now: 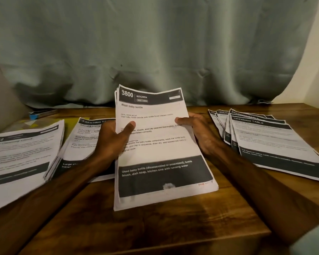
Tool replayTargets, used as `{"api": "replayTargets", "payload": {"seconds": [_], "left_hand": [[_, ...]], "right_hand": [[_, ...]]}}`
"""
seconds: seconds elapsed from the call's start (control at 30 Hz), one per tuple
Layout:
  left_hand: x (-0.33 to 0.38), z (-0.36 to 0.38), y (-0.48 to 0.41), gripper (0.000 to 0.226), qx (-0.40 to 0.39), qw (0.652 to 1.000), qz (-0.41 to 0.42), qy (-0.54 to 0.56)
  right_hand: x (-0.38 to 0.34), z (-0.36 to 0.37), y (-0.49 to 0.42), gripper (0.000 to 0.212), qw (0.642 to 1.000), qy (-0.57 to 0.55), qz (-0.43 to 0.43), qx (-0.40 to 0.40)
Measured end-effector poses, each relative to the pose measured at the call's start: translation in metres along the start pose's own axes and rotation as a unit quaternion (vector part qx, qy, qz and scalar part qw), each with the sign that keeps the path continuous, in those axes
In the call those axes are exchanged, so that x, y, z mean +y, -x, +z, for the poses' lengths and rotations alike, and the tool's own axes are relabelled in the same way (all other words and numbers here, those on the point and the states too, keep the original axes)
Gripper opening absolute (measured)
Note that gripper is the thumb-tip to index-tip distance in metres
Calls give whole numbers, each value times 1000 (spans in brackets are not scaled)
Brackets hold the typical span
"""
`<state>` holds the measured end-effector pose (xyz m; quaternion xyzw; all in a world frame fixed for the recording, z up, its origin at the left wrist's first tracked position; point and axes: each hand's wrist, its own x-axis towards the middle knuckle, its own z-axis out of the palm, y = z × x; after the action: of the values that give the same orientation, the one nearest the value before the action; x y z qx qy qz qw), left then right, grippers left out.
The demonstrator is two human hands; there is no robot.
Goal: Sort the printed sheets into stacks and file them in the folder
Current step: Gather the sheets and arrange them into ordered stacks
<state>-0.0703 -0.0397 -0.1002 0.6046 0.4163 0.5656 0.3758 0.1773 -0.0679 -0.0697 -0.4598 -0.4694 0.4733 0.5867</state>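
**Printed sheets, wooden table**

Left: two flat stacks of black-banded white printed sheets (20, 153). Centre: thick "3800 Kitchen" stack (155, 159), tilted over the brown wooden table (155, 227); left hand (110, 142) and right hand (197, 131) clasp its side edges, thumbs on top. Right: fanned "Dressing Table" sheets (269, 140).

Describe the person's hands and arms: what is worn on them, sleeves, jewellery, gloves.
No gloves on the left hand or right hand, and no rings show. The left forearm and right forearm are bare: no sleeve, watch or bracelet in view. A blurred pale grey-green fabric patch at the bottom right corner may be clothing; I cannot tell.
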Motion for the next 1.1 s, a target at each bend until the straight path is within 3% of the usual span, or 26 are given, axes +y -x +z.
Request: {"api": "replayTargets", "payload": {"seconds": [0.2, 0.4, 0.53, 0.63, 0.87, 1.1], "left_hand": [[2, -2, -3, 22, 22, 999, 20, 17], [11, -6, -8, 21, 58, 996, 51, 39], [12, -14, -11, 14, 87, 993, 81, 17], [14, -17, -11, 7, 89, 993, 78, 19], [6, -22, -15, 14, 62, 996, 58, 1], [8, -31, -21, 12, 145, 989, 17, -3]], "right_hand": [[3, -6, -3, 27, 999, 30, -16, -25], [2, -21, -9, 19, 999, 24, -40, 4], [4, -23, -10, 30, 999, 17, -43, 4], [2, -22, -6, 38, 999, -2, -36, -5], [-11, -24, 1, 29, 999, -38, -24, -11], [-17, -33, -3, 27, 999, -10, -38, 17]]}}
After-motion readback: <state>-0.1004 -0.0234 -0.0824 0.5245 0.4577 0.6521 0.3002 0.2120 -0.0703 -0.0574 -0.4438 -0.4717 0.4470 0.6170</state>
